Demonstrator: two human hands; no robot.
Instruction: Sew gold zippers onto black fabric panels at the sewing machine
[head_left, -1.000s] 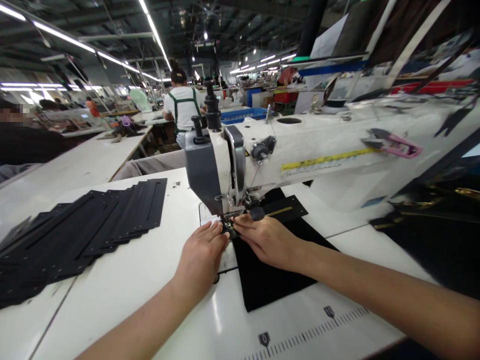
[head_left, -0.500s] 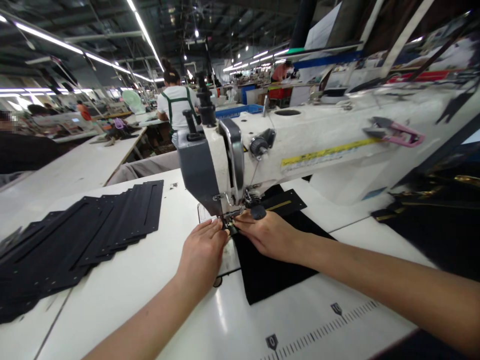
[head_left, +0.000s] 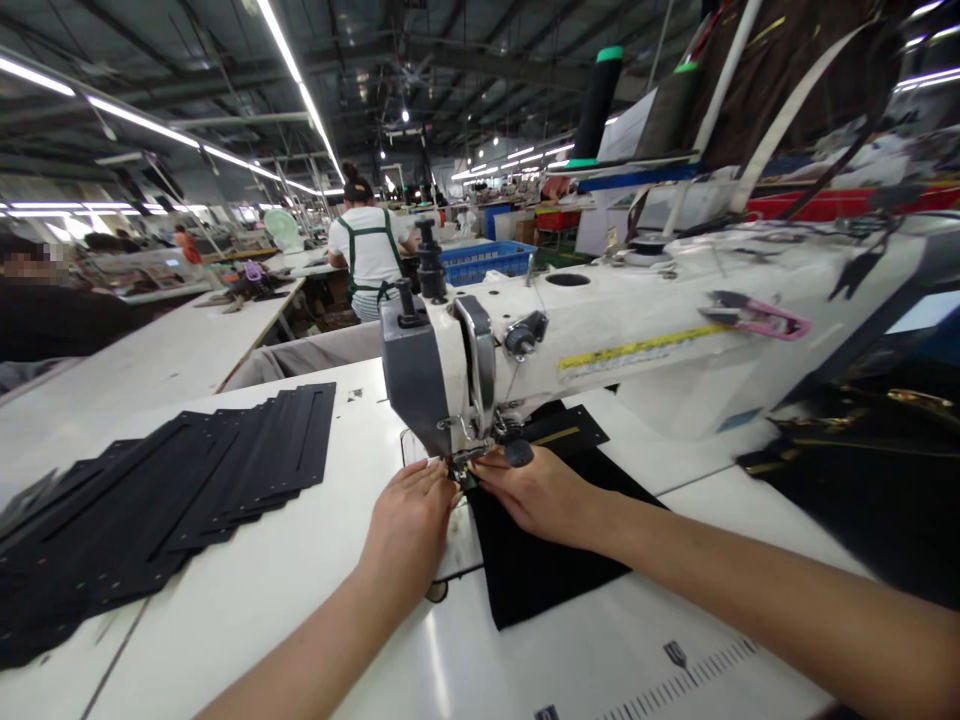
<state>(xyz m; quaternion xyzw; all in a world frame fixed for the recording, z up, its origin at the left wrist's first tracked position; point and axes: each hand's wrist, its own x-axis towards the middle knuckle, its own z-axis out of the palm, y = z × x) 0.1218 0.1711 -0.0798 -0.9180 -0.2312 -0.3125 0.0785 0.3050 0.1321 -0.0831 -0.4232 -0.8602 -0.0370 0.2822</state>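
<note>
A white sewing machine [head_left: 637, 300] with a dark grey head cover stands over a black fabric panel [head_left: 540, 580] on the table. My left hand [head_left: 411, 510] is closed just left of the needle area, its thumb and fingertips pinched at the panel's edge. From the other side, my right hand [head_left: 544, 490] lies over the panel, its fingers drawn together and gripping the fabric close to the presser foot. The needle and the exact seam are mostly hidden by fingers and machine parts. Behind the right hand, a black strip with a gold-coloured line [head_left: 562, 435] lies under the machine arm.
Overlapping black panels [head_left: 225, 460] with slots are fanned out at the left. Pink-handled thread snips [head_left: 757, 315] rest on the machine's front. Dark fabric with gold zips [head_left: 862, 470] is heaped at the right. A person in a white shirt [head_left: 371, 245] works beyond, near a blue crate [head_left: 487, 260].
The view has tilted up slightly, so machine and hands appear lower. Both hands keep almost the same place beside the presser foot, and the panel has barely shifted.
</note>
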